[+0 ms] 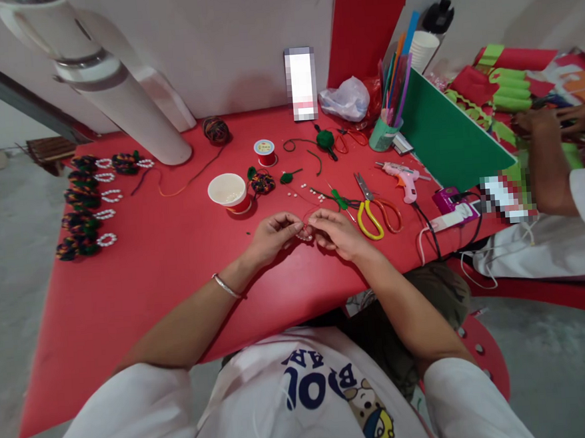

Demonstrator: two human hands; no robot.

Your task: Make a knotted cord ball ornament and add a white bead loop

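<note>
My left hand (277, 238) and my right hand (337, 233) meet above the red table, fingertips pinched together. Between them is a short string of white beads (304, 236) on thin red thread, gripped by both hands. Fingers partly cover the beads. Loose white beads (295, 194) lie just beyond. A paper cup (241, 201) with white beads inside stands beyond my left hand, beside a crocheted multicoloured piece (261, 183). Behind these is a spool of red thread (267, 159). Yellow-and-orange-handled scissors (371, 217) lie open right of my right hand, near a green-wrapped crochet hook (340, 201).
Several finished yarn pieces with bead loops (81, 197) line the table's left side. Brown yarn (215, 130), green yarn (325, 139), a pen holder (383, 135), a pink glue gun (406, 179), a power strip (452, 205) and a green board (454, 134) surround the work. Another person's arm (549, 161) is at right.
</note>
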